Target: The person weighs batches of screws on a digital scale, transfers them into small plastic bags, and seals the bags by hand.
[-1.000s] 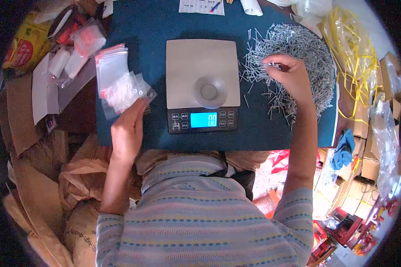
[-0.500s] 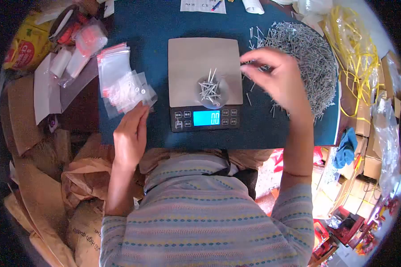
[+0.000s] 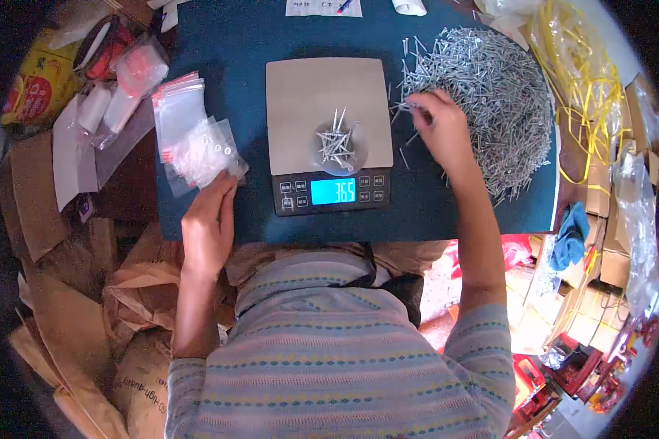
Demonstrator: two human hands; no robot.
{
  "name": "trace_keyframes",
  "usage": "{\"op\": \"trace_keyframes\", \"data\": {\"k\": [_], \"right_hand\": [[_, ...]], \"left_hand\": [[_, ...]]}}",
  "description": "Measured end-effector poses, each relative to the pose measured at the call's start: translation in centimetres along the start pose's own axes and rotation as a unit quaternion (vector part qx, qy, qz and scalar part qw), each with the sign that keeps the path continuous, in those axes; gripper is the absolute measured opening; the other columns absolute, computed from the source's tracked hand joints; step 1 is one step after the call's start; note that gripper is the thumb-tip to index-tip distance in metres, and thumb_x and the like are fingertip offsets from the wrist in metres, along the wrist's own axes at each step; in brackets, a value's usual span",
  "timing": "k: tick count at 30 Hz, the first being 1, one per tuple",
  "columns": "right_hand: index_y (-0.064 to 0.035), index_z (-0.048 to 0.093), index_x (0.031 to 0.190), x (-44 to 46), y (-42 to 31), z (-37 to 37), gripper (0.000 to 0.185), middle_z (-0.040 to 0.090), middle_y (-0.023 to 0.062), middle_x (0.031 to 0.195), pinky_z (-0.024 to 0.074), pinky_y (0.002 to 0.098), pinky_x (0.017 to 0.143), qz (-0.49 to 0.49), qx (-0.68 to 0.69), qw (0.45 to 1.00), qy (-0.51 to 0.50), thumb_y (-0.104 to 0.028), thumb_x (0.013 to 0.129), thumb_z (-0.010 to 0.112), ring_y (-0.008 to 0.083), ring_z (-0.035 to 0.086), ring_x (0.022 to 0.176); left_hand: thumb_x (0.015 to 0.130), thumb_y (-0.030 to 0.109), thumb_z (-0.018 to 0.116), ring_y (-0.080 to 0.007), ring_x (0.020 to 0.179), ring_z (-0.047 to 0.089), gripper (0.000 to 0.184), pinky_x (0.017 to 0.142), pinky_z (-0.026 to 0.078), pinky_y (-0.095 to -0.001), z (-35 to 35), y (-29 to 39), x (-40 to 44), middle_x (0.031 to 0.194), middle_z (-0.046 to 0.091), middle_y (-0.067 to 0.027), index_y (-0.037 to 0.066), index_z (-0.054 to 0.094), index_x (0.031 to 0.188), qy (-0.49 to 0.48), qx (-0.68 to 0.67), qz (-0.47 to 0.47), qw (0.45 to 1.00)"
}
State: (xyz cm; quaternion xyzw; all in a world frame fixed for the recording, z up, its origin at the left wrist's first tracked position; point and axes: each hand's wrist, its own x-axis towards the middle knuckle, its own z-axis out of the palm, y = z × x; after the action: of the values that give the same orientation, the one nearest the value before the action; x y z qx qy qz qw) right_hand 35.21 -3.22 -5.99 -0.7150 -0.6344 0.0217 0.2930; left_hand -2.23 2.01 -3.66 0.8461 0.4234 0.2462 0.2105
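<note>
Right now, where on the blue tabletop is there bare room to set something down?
Bare tabletop lies at far left, bordered by the zip bags and digital scale; a narrower strip runs between those two. A front patch sits between scale and right forearm. Crowded: the right side, under the heap of metal fasteners; the right hand is at its left edge.

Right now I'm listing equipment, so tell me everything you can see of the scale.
The scale lies flat on the dark blue tabletop, its beige platform, of unclear material, behind a black control panel. Four buttons sit each side of the lit blue display, which reads 365; any decimal point is unclear. A small bowl of metal fasteners rests on the platform's near part.
</note>
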Motion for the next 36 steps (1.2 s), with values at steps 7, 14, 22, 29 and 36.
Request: {"op": "trace_keyframes", "data": {"k": [7,14,22,29,36], "right_hand": [[-0.0050,0.069,0.097,0.1,-0.4,-3.2,0.018,0.069,0.0065,0.084,0.0493,0.0243,0.064,0.135,0.160,0.977,-0.035,-0.001,0.079,0.066,0.0098,0.064,0.073],[-0.0068,0.070,0.098,1.9,-8.1,-3.9,0.016,0.069,0.0081,0.088,0.0514,0.0267,0.066,0.069,0.338,0.925,-0.158,-0.007,0.082,0.068,0.0143,0.066,0.073],[-0.0069,0.062,0.084,2.6,-6.5,0.0,0.011,0.061,0.0105,0.084,0.0494,0.0382,0.075,-0.055,0.120,0.980,-0.149,-0.015,0.078,0.068,0.0294,0.061,0.086],[-0.0043,0.060,0.080,1.0,-2.8,-3.4,0.014,0.059,0.0147,0.082,0.0470,0.0417,0.073,0.016,0.011,0.996,-0.082,-0.015,0.079,0.068,0.0345,0.057,0.085],[-0.0021,0.060,0.088,-3.2,-2.5,-2.8,0.017,0.057,0.0134,0.086,0.0469,0.0369,0.069,0.075,0.017,0.992,-0.101,-0.011,0.079,0.070,0.0280,0.058,0.079]], "left_hand": [[0.086,-0.003,0.057,-0.0371,0.102,0.062,0.018,0.087,0.050,-0.0393,0.4,-0.3,-0.1,0.105,0.064,-0.0229,-0.003,0.063,0.103,-0.007,-0.006,-0.001,1.000],[0.086,-0.002,0.059,-0.0363,0.100,0.063,0.016,0.085,0.050,-0.0392,1.1,0.0,0.1,0.104,0.065,-0.0218,-0.002,0.063,0.101,-0.004,-0.003,0.009,1.000],[0.086,-0.002,0.059,-0.0349,0.100,0.063,0.017,0.085,0.051,-0.0381,0.6,0.0,-0.2,0.103,0.065,-0.0214,-0.003,0.063,0.102,-0.001,-0.001,-0.004,1.000],[0.088,-0.002,0.057,-0.0329,0.097,0.065,0.018,0.083,0.052,-0.0369,-0.1,-0.7,-0.2,0.101,0.066,-0.0208,-0.002,0.063,0.105,0.012,0.003,-0.017,1.000],[0.088,0.000,0.058,-0.0314,0.092,0.067,0.019,0.079,0.051,-0.0351,-1.0,-0.2,0.4,0.100,0.067,-0.0196,0.000,0.065,0.106,0.049,0.015,-0.021,0.998]]}}
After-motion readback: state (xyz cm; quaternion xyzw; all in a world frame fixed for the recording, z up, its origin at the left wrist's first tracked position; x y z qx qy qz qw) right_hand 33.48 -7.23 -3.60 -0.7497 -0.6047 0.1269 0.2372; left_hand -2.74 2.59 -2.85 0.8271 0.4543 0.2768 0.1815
